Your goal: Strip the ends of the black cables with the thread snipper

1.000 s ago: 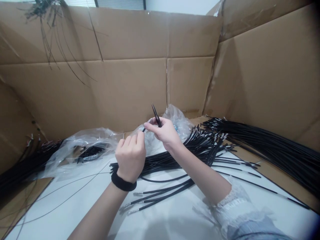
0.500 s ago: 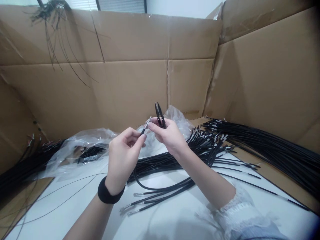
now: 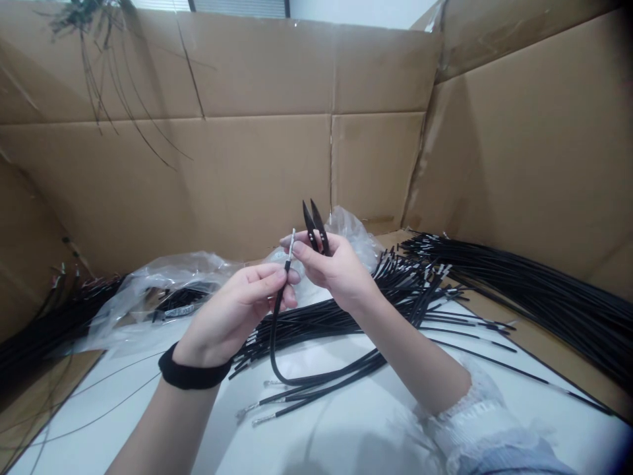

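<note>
Between thumb and fingers my left hand pinches a black cable just below its stripped end. That silvery end points upward, and the thumb and forefinger of my right hand meet at it. Tucked in the same right hand are black thread snips, blades up and slightly apart. From my left hand the cable curves down and runs right along the white tabletop. Beside it lie a few more cables with silvery stripped ends.
Behind my hands a large bundle of black cables crosses the table. More bundles lie at the right and far left. Clear plastic bags sit near the cardboard wall. Thin dark strands hang over its top left.
My left hand has turned and shifted slightly left and down, so the cable now stands more upright. The snips' blades have spread a little. My right hand stays almost in place.
</note>
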`<state>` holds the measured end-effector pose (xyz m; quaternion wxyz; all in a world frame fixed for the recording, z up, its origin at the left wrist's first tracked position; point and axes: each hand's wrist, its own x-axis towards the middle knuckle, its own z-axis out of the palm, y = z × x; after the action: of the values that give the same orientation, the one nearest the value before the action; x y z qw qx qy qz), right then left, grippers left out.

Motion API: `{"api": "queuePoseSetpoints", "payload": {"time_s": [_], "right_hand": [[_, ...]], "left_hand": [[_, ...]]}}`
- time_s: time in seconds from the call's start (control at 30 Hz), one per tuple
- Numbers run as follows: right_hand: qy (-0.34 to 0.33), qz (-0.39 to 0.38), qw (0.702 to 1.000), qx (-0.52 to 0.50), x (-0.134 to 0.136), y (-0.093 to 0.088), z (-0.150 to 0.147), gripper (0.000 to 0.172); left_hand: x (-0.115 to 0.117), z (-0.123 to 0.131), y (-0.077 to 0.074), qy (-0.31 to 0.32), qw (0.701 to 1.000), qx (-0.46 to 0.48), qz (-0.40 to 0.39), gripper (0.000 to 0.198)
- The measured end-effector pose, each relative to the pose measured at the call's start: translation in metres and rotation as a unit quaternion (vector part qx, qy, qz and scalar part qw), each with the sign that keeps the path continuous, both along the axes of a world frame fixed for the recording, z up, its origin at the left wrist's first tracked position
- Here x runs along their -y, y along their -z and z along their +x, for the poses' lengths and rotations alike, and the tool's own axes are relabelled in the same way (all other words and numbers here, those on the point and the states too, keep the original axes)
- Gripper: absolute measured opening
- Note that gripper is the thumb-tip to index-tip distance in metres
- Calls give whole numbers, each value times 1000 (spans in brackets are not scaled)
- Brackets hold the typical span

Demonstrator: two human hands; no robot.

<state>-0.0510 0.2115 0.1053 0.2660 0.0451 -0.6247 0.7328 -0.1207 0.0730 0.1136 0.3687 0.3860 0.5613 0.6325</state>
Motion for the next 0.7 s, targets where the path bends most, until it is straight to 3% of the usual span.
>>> {"api": "queuePoseSetpoints", "payload": {"time_s": [0.1, 0.2, 0.37, 0.5, 0.57, 0.6, 0.63, 0.7], "right_hand": [[-43, -13, 999, 9, -2, -4, 4, 31], [-33, -22, 999, 11, -2, -5, 5, 31], [105, 66, 991, -48, 0, -3, 7, 24], [188, 128, 971, -72, 4, -5, 10, 21], [205, 131, 968, -66, 6, -5, 9, 19], [210, 126, 968, -63, 7, -5, 9, 18], [213, 120, 968, -62, 8, -5, 8, 18], [221, 109, 967, -62, 9, -4, 7, 19]], "left_hand": [[0, 3, 0, 65, 997, 41, 18, 21], [1, 5, 0, 75, 997, 19, 29, 23], [-1, 5, -1, 52, 998, -23, 17, 23], [-1, 9, -3, -40, 986, -161, -6, 25], [-1, 15, -1, -138, 945, -295, -30, 26], [-1, 19, 1, -201, 904, -376, -36, 25], [-2, 22, 4, -265, 846, -461, -35, 23], [-5, 27, 12, -364, 703, -611, -17, 21]]}}
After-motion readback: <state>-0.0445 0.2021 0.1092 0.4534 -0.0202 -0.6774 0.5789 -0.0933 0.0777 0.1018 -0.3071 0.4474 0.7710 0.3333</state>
